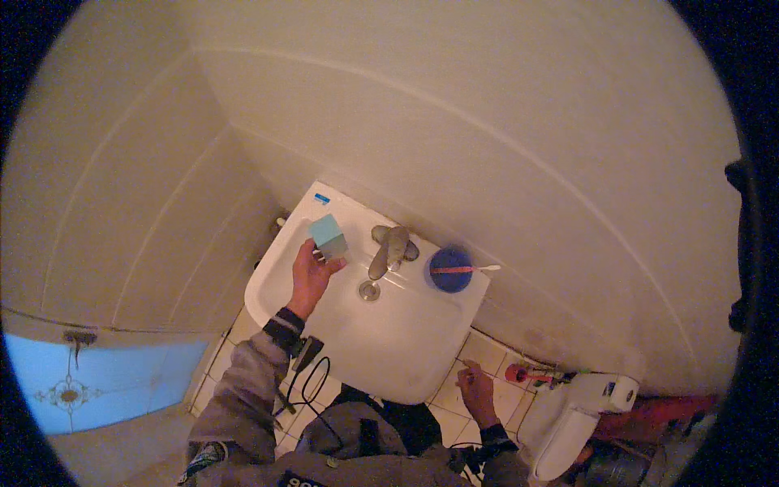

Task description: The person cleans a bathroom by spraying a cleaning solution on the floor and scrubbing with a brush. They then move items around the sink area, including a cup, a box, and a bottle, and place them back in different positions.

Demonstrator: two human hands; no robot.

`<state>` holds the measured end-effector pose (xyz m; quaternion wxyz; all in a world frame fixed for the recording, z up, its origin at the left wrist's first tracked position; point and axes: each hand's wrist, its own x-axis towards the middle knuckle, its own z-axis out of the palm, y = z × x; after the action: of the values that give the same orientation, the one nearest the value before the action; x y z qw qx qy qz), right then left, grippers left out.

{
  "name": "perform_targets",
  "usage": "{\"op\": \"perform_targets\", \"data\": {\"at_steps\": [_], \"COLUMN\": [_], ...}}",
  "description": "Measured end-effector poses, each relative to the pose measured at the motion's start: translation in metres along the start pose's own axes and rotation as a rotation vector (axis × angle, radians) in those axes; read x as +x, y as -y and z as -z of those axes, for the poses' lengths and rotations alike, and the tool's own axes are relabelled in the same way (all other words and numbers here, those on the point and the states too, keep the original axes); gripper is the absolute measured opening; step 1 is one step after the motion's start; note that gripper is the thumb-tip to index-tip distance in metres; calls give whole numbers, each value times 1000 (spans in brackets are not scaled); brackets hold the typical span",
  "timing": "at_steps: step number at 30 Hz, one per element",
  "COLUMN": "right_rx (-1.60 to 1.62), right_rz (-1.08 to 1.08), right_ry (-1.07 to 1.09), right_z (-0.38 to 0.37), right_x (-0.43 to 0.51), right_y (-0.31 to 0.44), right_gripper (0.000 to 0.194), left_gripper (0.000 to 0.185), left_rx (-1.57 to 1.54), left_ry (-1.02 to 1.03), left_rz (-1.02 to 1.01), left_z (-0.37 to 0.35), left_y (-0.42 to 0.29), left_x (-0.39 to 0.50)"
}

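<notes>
My left hand (313,274) is over the left part of a white ceramic washbasin (389,341), its fingers closed on a light turquoise, box-shaped object (328,235). To the right of that object stands a metal faucet (391,249), with the drain (369,290) just below it. A toothbrush (465,269) with a red handle lies across a round blue container (449,281) at the basin's right back corner. My right hand (476,389) hangs beyond the basin's right edge above the tiled floor, fingers bent; whether it holds something small cannot be told.
A white toilet (566,432) stands at the lower right, with a red brush holder (517,372) on the floor beside it. Tiled walls close in behind and left of the basin. A black cable (311,380) hangs near my left sleeve. A blue patterned panel (97,383) is at far left.
</notes>
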<state>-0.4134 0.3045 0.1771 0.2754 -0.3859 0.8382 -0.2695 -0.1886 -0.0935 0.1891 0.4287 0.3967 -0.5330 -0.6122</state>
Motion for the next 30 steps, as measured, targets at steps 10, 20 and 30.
{"op": "perform_targets", "data": {"at_steps": [10, 20, 30], "right_rx": [95, 143, 197], "right_rz": [-213, -296, -200], "right_ry": [-31, -36, 81], "right_z": [-22, -27, -20], "right_x": [-93, -111, -90], "right_y": [-13, -11, -16], "right_gripper": [29, 29, 27], "left_gripper": [60, 57, 65], "left_rx": [485, 464, 244], "left_ry": [-36, -10, -87], "left_rz": [-148, -166, 57], "left_z": [-22, -40, -23], "left_y": [72, 100, 82], "left_x": [81, 113, 82]}}
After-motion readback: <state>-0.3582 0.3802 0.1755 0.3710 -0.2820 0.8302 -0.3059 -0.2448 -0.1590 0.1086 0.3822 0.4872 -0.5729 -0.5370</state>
